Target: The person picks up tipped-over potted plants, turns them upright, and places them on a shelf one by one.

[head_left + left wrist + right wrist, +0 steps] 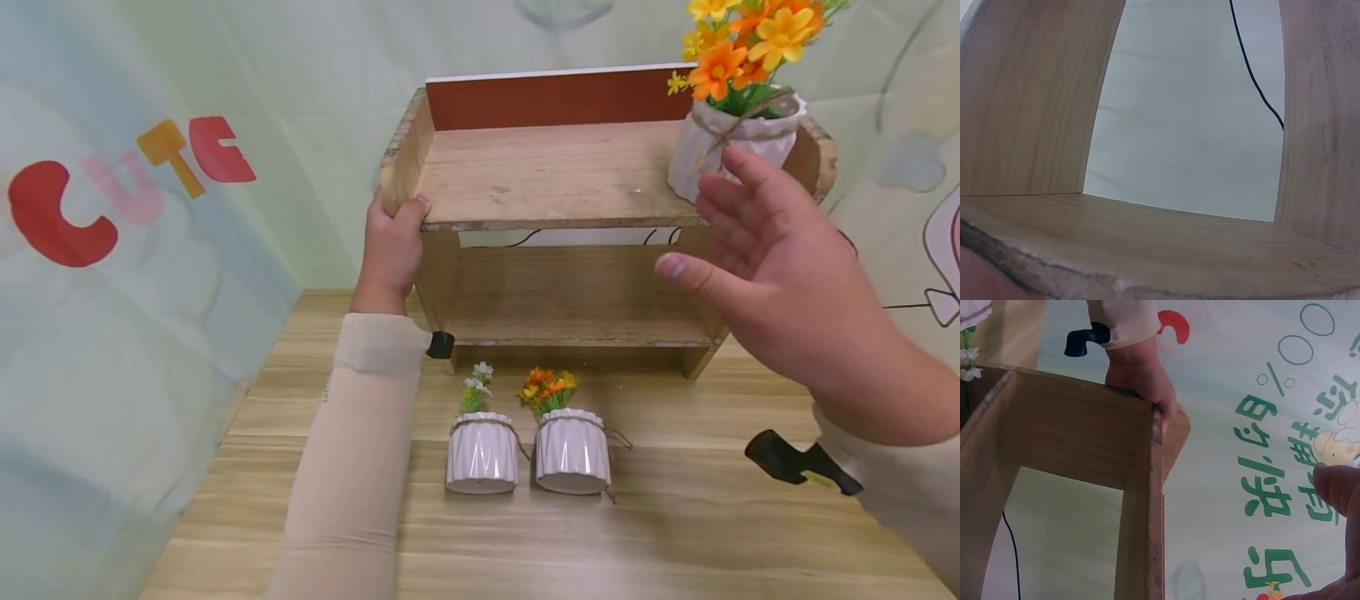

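Note:
A small wooden two-tier shelf [547, 171] stands at the back of the table. My left hand [393, 250] grips its left side at the top board's front corner, thumb on the board. A white ribbed flowerpot [688, 158] with orange and yellow artificial flowers [750, 50] and a twine bow sits at the top board's right end. In front of that pot my right hand [795, 292] is held up, fingers extended and thumb apart, gripping nothing; whether the fingertips touch the pot is unclear. The left wrist view looks into the shelf's inside [1166, 244].
Two more white pots lie on their sides on the wooden table [300, 467]: one with white flowers [482, 457], one with orange flowers [572, 454]. A printed curtain [225, 67] hangs behind and left. A dark cable [1254, 75] runs behind the shelf.

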The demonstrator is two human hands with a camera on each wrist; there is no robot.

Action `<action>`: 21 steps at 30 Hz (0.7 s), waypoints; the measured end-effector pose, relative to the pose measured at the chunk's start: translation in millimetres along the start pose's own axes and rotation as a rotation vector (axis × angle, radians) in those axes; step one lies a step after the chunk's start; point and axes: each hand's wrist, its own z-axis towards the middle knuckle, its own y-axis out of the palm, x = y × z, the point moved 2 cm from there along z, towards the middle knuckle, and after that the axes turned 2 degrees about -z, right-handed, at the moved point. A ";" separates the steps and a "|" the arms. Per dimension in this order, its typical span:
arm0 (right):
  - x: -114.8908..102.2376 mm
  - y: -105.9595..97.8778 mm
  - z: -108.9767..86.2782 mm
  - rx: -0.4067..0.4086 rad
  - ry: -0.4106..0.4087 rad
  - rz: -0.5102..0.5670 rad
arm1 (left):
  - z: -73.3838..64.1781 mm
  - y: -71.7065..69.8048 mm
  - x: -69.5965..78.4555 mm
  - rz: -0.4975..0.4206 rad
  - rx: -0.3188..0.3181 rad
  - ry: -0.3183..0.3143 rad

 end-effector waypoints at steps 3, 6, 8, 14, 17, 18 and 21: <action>0.9 3.6 -0.9 -0.023 -0.005 -0.008 | 0.7 0.1 -1.0 -0.007 -0.001 0.010; 1.4 5.9 -1.2 -0.045 -0.010 0.002 | 0.9 0.4 -1.0 -0.011 -0.004 0.014; 1.3 7.5 -1.7 -0.055 -0.018 0.002 | 0.6 0.4 -0.8 -0.013 -0.002 0.014; 0.1 10.9 -4.2 -0.080 -0.018 -0.012 | 0.7 0.9 -0.7 -0.033 -0.002 0.035; -0.7 12.3 -5.2 -0.093 -0.002 -0.012 | 0.6 0.6 -0.7 -0.022 0.000 0.035; -0.9 12.8 -5.5 -0.098 0.005 -0.010 | 0.6 0.6 -0.6 -0.019 0.000 0.035; -1.5 15.0 -6.0 -0.113 0.019 0.007 | 0.5 0.5 -0.4 -0.014 0.002 0.032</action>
